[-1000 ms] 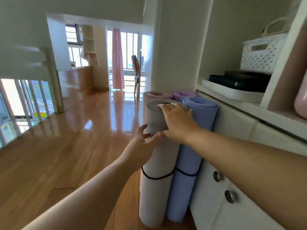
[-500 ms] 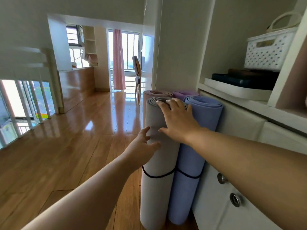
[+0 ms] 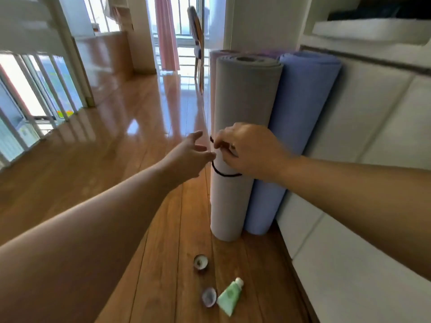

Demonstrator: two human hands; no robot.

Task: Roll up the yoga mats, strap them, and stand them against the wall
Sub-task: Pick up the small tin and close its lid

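Cabinet (image 3: pixel 373 136), white, runs along the right. Against it the blue mat (image 3: pixel 300 113) stands upright, and just left of that the grey mat (image 3: pixel 242 108), long axis vertical, rolled end up. My right hand (image 3: pixel 249 150) pinches the black strap (image 3: pixel 224 174) round the grey mat. My left hand (image 3: pixel 186 157), fingers loose, is at its left edge.

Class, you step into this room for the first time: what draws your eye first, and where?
A grey rolled yoga mat stands upright at centre, the right hand pinching its black strap, the left hand open beside it. A blue rolled mat stands against the white cabinet to its right; a green tube lies on the floor in front.
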